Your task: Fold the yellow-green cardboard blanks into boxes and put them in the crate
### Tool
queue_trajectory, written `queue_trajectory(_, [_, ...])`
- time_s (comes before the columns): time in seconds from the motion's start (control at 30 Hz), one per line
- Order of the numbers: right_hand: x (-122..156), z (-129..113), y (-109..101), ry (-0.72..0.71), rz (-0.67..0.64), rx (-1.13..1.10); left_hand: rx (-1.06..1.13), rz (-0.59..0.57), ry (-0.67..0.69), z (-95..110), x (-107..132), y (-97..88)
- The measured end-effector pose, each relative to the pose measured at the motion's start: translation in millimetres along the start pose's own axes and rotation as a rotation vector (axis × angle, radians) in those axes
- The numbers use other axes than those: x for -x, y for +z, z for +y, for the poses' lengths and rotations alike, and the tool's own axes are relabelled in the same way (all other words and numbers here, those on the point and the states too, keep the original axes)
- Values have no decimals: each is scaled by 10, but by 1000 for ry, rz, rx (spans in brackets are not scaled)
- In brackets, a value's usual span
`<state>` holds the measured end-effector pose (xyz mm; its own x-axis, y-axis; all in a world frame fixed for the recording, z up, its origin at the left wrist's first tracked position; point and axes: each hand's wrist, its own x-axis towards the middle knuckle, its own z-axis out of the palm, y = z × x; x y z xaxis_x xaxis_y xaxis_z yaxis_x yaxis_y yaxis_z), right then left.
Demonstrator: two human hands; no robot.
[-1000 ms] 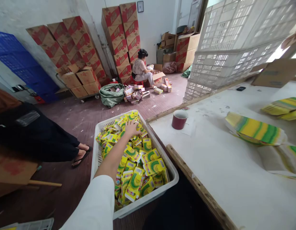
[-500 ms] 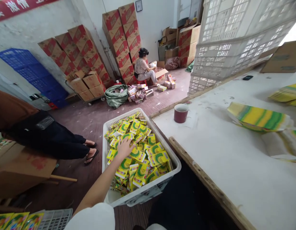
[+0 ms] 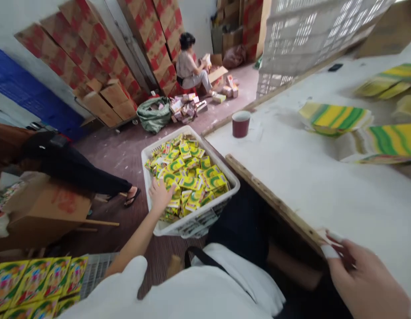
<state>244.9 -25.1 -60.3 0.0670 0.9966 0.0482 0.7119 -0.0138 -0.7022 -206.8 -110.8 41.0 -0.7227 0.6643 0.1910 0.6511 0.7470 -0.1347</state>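
Observation:
A white plastic crate [image 3: 195, 221] on the floor is heaped with small yellow-green packets [image 3: 188, 170]. My left hand [image 3: 159, 195] reaches into its near left corner, fingers curled round a few of the packets. My right hand [image 3: 361, 283] shows at the lower right with white tape on its fingertips. It rests at the wooden edge [image 3: 275, 201] of the white table [image 3: 325, 186], fingers loosely apart, and I see nothing in it.
A dark red cup [image 3: 240, 123] and stacks of yellow-green flat wrappers [image 3: 334, 117] lie on the table. White lattice crates [image 3: 308, 31] stand behind. A seated person's legs [image 3: 79, 170], a cardboard box [image 3: 45, 208] and printed sheets [image 3: 29, 279] are at left. Another person [image 3: 188, 66] sits by stacked cartons.
My left hand has drawn back from the crate's far end to its near left corner. The view has tilted down, and my right hand has come into sight at the table edge.

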Motion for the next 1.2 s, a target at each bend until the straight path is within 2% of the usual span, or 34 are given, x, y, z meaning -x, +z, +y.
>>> queue_trajectory(0.07, [-13, -126, -71, 45, -56, 56, 0, -86, -40, -41, 9, 71])
queue_trajectory(0.2, [-34, -210, -121, 45, -101, 97, 19, -199, 12, 27, -29, 164])
queue_trajectory(0.3, [-26, -160, -136, -15, -79, 131, 13, -188, 25, 104, 1, 112])
queue_trajectory(0.4, [-18, -132, -144, -67, -72, 160, 6, -118, 57, 177, 175, 3])
queue_trajectory(0.5, [-18, -151, -130, -54, -58, 149, 38, -107, 197, 282, 437, -49])
queue_trajectory(0.63, [-13, -146, -79, -31, -36, 130, 100, -222, 448, 462, 705, 38])
queue_trajectory(0.73, [1, -80, -30, -108, 23, 125, 112, -252, 502, 565, 779, 116])
queue_trajectory(0.87, [20, 5, 49, -211, 75, 132, 126, -231, 536, 633, 767, 164])
queue_trajectory(1.0, [34, 9, 124, -274, 137, 90, 186, -222, 649, 734, 687, 210])
queue_trajectory(1.2, [15, -48, 176, -250, 122, -10, 320, -170, 860, 893, 471, 335])
